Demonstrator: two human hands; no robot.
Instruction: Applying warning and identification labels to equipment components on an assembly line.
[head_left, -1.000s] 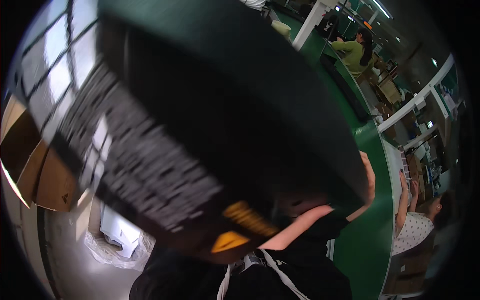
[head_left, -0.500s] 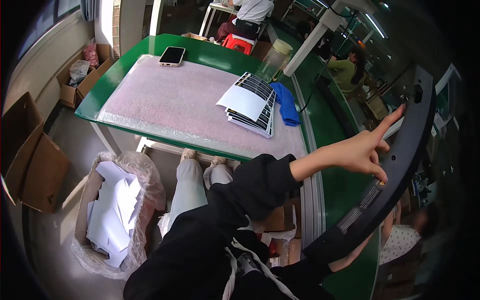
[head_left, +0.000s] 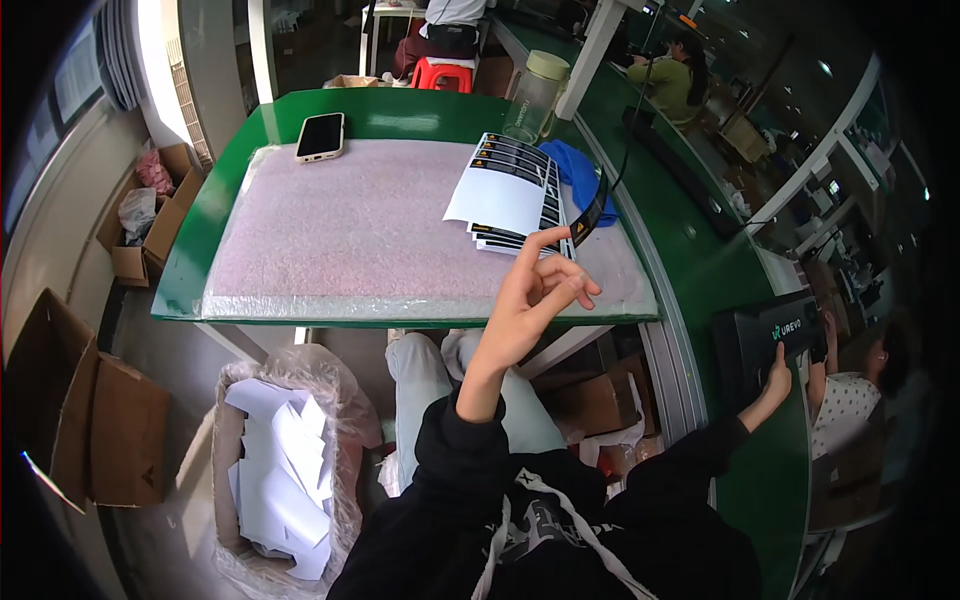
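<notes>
My left hand (head_left: 527,303) is raised over the front right of the table, index finger extended and the others curled. A curved black label strip (head_left: 593,213) with an orange mark clings to that index fingertip. Just beyond lies a stack of label sheets (head_left: 497,204), white with black strips. My right hand (head_left: 768,388) grips the end of a long black panel (head_left: 768,333) at the far right, thumb on its face; the rest of the panel is foreshortened or hidden.
A padded sheet covers the green table (head_left: 185,275), bearing a phone (head_left: 321,137). A bottle (head_left: 537,100) and blue cloth (head_left: 578,178) stand behind the sheets. A lined box of white paper scraps (head_left: 285,480) is at lower left. Co-workers sit beyond the green line.
My left hand has left the black panel and moved over beside the label sheets, now with a label strip at its fingertip. The panel has swung lower and away to the right in my right hand.
</notes>
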